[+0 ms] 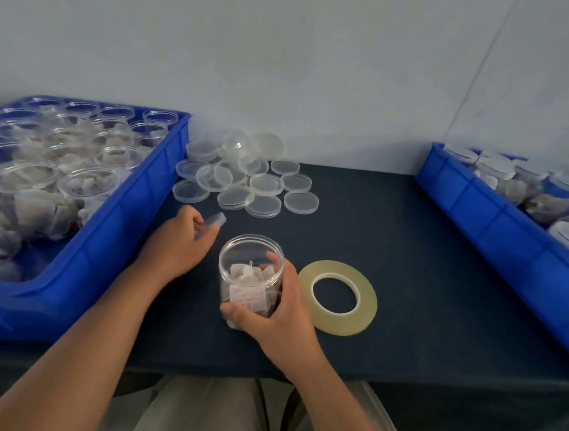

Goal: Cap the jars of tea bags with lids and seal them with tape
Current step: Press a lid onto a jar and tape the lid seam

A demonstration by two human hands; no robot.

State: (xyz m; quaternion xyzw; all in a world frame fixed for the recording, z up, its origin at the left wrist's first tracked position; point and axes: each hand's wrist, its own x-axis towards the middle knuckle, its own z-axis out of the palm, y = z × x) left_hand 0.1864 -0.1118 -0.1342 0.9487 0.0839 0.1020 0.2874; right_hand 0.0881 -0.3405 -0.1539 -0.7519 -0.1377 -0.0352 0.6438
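An uncapped clear jar (249, 267) with tea bags inside stands on the dark table near the front edge. My right hand (269, 308) grips its side, fingers wrapped round it. My left hand (184, 241) is just left of the jar and pinches a clear lid (216, 219) in its fingertips, blurred. A pile of several clear lids (245, 177) lies behind, near the wall. A flat roll of clear tape (338, 297) lies right of the jar.
A blue crate (132, 209) at the left holds several uncapped jars of tea bags. Another blue crate (502, 231) at the right holds capped jars. The wall stands behind the table. My lap is below the table's front edge.
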